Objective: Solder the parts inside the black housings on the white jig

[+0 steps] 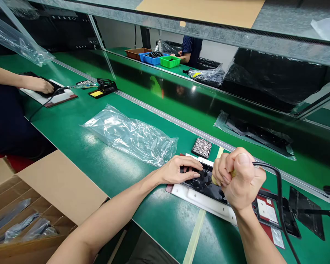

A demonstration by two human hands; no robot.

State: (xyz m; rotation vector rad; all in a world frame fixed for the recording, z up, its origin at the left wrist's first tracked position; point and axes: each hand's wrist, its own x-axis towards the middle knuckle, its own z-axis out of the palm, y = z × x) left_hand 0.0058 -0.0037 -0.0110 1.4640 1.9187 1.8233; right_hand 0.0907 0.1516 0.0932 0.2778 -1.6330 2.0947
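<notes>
Gripping the corded tool (232, 173) in my fisted right hand (240, 181), left hand (178, 170) fingers flat pinning the black part (206, 185) on the near-right worktop (154, 212); a slip could jab those fingers.

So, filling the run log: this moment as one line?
left hand steadies black part | right hand fisted on corded tool | white fixture beneath

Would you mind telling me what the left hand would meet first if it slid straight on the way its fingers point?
Most likely the right hand, fisted just beyond the left hand over the black part; depth is uncertain.
</notes>
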